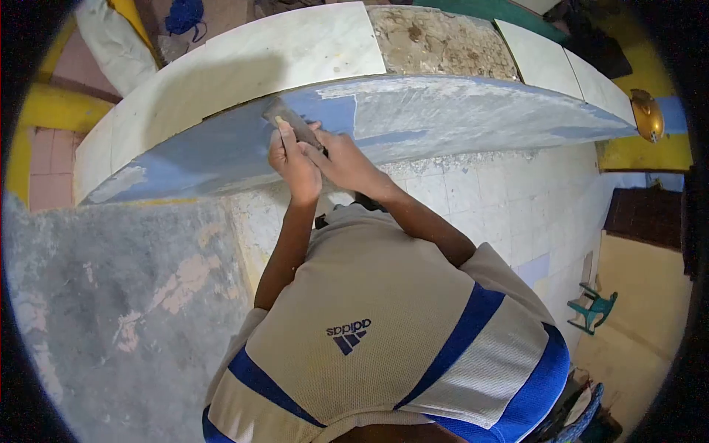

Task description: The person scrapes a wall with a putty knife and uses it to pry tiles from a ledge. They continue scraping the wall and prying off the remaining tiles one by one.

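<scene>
Both of my hands are up against a blue-painted wall face (229, 151), below a tiled ledge. A flat grey scraper (297, 125) lies close along the paint, tilted, with its wide end up and to the left. My left hand (297, 168) is closed on it, thumb pressed along its face. Wrapped around the lower right side is my right hand (346, 161), fingers partly hidden behind the tool. To the right of the hands the paint is largely worn off, leaving a patchy grey-white surface (458, 111).
White tiles (295, 48) cap the ledge, with a bare mortar section (443, 40) between them. A golden rounded object (647, 116) is at the ledge's right end. A green plastic chair (592, 308) stands far right. A blue bundle (185, 16) lies beyond the ledge.
</scene>
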### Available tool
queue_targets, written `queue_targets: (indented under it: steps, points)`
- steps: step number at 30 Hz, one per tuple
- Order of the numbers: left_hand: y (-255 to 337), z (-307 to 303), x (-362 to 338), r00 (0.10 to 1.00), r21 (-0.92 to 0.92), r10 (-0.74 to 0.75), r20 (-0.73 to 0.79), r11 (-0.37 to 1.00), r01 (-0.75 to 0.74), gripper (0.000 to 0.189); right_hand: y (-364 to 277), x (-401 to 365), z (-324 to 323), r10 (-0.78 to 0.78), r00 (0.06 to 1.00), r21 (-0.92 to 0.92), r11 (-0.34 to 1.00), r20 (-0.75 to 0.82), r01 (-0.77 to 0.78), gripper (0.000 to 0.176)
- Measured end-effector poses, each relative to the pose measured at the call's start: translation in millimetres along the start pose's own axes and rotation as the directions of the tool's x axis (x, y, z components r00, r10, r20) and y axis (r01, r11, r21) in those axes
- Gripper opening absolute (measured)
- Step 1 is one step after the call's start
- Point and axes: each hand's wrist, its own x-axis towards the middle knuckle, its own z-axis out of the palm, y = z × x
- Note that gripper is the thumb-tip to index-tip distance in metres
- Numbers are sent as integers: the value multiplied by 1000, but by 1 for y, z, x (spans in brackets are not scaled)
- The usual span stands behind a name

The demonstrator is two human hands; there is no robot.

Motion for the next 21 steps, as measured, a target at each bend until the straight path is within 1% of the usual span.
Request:
queue_targets:
  steps: [3, 6, 9, 11, 12, 13, 14, 16, 17, 18, 20, 21]
  points:
    - [-17, -11, -7, 998, -47, -65, -21, 997, 63, 31, 13, -9, 7, 17, 999, 80, 997, 27, -19, 41]
    - [-30, -11, -20, 986, -22, -166, -15, 986, 166, 32, 35, -25, 9, 58, 998, 95, 994, 10, -59, 43]
    - [-36, -5, -29, 987, -15, -154, 37, 988, 154, 30, 32, -44, -2, 137, 990, 133, 981, 20, -139, 43]
    - [-34, 1, -30, 972, -14, -224, 74, 974, 225, 28, 26, -50, -12, 207, 978, 199, 957, 36, -210, 43]
    - [-29, 8, -31, 962, -13, -259, 93, 965, 261, 27, 26, -52, -12, 220, 976, 242, 946, 11, -216, 43]
    - [-18, 21, -30, 960, 28, -265, 86, 964, 264, 25, 27, -54, -12, 232, 973, 284, 934, -14, -218, 42]
    - [-20, 20, -29, 956, 69, -267, 124, 963, 260, 25, 31, -57, -8, 219, 972, 325, 928, -80, -183, 41]
    - [-22, 22, -23, 939, 148, -274, 207, 958, 246, 26, 38, -60, -3, 254, 959, 427, 886, -125, -179, 42]
    - [-21, 22, -23, 909, 219, -380, 172, 914, 341, 26, 42, -59, -3, 295, 950, 490, 846, -100, -211, 43]
    - [-22, 23, -20, 937, 256, -309, 165, 930, 262, 29, 46, -57, -1, 332, 940, 550, 800, -73, -240, 44]
    - [-29, 25, -12, 975, 333, -159, 157, 938, 100, 35, 67, -48, 14, 276, 932, 415, 896, -235, -160, 47]
    - [-34, 22, -6, 974, 368, -138, 179, 928, 64, 36, 79, -44, 23, 239, 921, 340, 932, -307, -128, 49]
